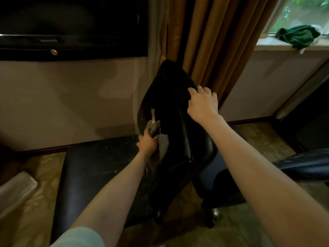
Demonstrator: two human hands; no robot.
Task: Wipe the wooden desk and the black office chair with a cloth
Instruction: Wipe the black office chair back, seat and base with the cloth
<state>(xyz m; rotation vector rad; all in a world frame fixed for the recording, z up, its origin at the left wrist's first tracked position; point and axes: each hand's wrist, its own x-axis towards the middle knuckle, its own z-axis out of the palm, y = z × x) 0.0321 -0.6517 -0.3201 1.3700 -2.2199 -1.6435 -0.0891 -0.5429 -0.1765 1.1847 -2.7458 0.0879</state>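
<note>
Backdrop: curtain (210,41) behind chair (170,111).
Left hand (146,142): grip clamped on cloth (160,139), wiping backrest.
Right hand (203,102): fingers curled over backrest, steadying it.

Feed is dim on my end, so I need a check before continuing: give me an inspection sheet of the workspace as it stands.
Surface: wooden desk not seen; patterned beige floor under the chair.
Job's things: black leather office chair, backrest showing a pale worn spot; crumpled grey cloth pressed on the backrest.
Clutter: bunched green fabric on the white windowsill.
Grippers: left hand clutches the cloth; right hand steadies the backrest's edge, fingers curled over it.
Cables: nothing seen.
Surroundings: black flat television, brown pleated curtain, window above the sill.
</note>
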